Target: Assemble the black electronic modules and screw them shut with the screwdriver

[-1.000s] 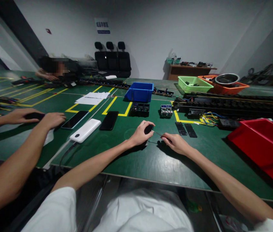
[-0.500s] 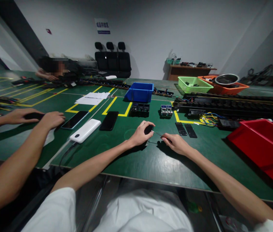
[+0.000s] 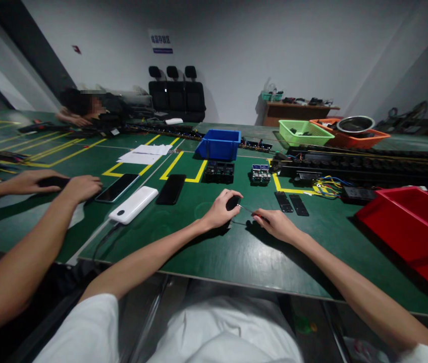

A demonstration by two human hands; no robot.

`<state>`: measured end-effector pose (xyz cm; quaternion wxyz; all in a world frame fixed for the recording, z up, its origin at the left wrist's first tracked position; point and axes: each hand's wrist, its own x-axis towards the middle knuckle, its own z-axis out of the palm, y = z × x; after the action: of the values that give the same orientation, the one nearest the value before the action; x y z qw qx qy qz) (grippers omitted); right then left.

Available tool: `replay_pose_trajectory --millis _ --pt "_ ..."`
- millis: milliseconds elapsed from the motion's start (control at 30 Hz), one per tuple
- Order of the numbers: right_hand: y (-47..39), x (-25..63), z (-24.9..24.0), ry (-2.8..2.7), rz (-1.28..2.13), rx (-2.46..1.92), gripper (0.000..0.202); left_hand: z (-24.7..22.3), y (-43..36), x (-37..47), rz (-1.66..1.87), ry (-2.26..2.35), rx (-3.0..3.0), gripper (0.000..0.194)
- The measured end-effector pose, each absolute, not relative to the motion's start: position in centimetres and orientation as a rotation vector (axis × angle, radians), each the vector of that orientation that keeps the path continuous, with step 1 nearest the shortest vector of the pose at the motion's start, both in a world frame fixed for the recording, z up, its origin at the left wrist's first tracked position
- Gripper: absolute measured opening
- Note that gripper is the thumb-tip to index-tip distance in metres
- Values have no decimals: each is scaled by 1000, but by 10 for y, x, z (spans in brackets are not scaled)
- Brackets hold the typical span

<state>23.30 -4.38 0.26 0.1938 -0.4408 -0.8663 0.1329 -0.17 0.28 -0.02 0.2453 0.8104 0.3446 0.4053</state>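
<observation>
My left hand (image 3: 221,209) is closed around a small black part (image 3: 232,202), held just above the green table (image 3: 214,252). My right hand (image 3: 273,223) grips a screwdriver (image 3: 256,215) with a reddish handle, and its thin shaft points left to the black part. Two flat black plates (image 3: 283,201) lie beyond my right hand. Farther back stand a small silver and blue module (image 3: 260,174) and a black module (image 3: 219,172). A black phone (image 3: 170,189) lies left of my left hand.
A white power bank (image 3: 134,204) and another phone (image 3: 117,187) lie at left, beside a co-worker's hands (image 3: 81,189). A blue bin (image 3: 219,144) stands behind. At right are a red bin (image 3: 414,232), wires (image 3: 327,186) and long black assemblies. Another person leans over the far left table.
</observation>
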Motion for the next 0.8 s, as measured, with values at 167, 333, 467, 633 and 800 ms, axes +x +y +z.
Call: replay_pose_trajectory --millis 167,333,467,633,800 --pt "-44 233 4 -2426 368 -1223 30 1 2 -2 1101 943 2205 27" --pt "-45 233 4 -2420 373 -1241 30 0 2 -2 1113 929 2196 27" --pt "-45 232 5 -2425 378 -1252 29 1 2 -2 1102 943 2197 27" --pt "-45 232 5 -2435 365 -1247 30 4 0 -2 1090 954 2206 27" --pt "-43 233 2 -2437 364 -1245 32 2 0 -1 1103 969 2194 27"
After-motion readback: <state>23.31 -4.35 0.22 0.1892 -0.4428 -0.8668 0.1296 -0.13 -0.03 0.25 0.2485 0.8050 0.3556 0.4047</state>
